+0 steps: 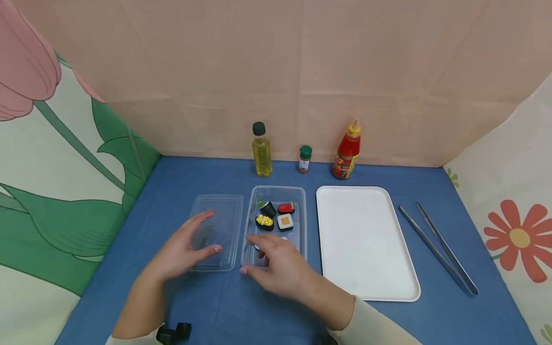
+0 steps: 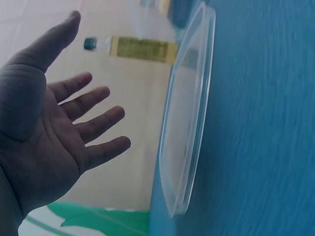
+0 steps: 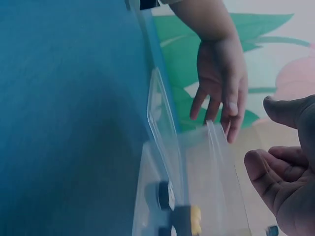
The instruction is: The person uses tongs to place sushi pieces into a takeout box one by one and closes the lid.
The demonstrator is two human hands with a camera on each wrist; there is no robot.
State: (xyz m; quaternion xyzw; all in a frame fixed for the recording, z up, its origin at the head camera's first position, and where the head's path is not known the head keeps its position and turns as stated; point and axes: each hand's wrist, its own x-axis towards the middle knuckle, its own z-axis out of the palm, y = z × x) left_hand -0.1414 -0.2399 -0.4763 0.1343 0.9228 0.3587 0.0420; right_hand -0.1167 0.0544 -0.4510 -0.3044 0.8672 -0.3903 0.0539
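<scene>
My left hand hovers above a clear plastic lid, fingers spread and thumb apart, holding nothing. In the left wrist view its palm faces the camera beside the lid. Over the near end of a clear plastic container is my right hand, its fingers loosely bent around nothing. Inside the container lie toy sushi pieces: a dark roll, a red-topped one, a yellow-topped one and a white square one. The right hand partly hides further pieces.
Right of the container lies a white tray, with metal tongs beyond it. Along the back stand an oil bottle, a small green-capped jar and a red sauce bottle. A blue cloth covers the table.
</scene>
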